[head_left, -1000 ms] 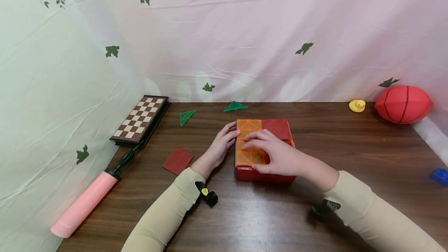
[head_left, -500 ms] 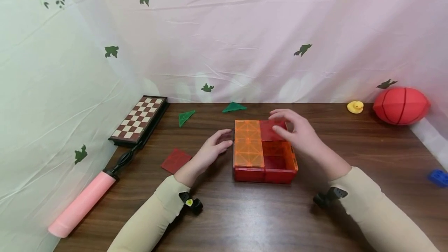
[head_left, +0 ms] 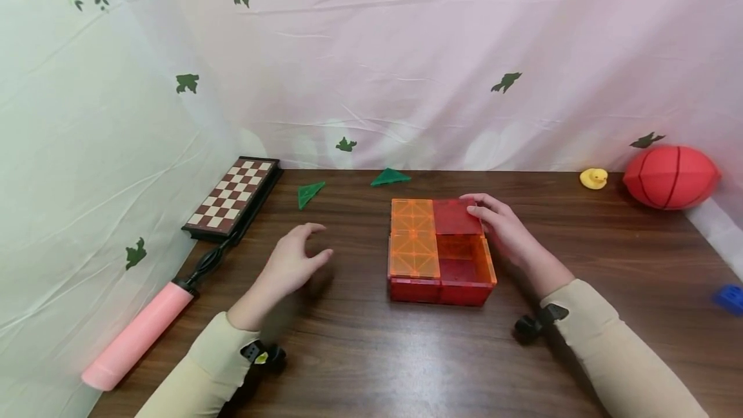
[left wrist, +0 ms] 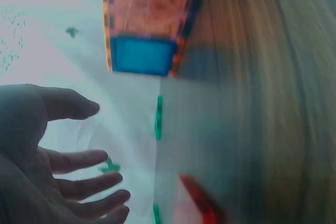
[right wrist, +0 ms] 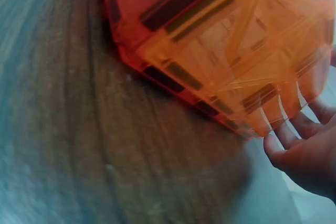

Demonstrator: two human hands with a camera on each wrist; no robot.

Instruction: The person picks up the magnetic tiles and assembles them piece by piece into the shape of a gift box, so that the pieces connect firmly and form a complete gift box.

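A box built of magnetic tiles [head_left: 441, 291] stands on the wooden table, red low on the front and orange higher on the right side. Two orange square tiles [head_left: 414, 238] cover the left half of its top, and a red square tile [head_left: 453, 218] covers the far right quarter. The near right quarter is uncovered. My right hand [head_left: 506, 226] holds the far right corner, thumb on top and fingers along the side. Left of the box, my left hand [head_left: 288, 264] hovers with thumb and fingers apart, holding nothing. Below it lies a loose red tile [left wrist: 202, 200], hidden in the head view.
Two green triangle tiles [head_left: 390, 177] lie near the back cloth. At left are a chessboard [head_left: 231, 199] and a pink hand pump [head_left: 139, 334]. A yellow rubber duck [head_left: 593, 178], a red ball [head_left: 671, 177] and a blue block [head_left: 729, 298] are on the right.
My left hand has left the box's side and moved left over the loose red tile. My right hand has gone from the top of the box to its far right corner.
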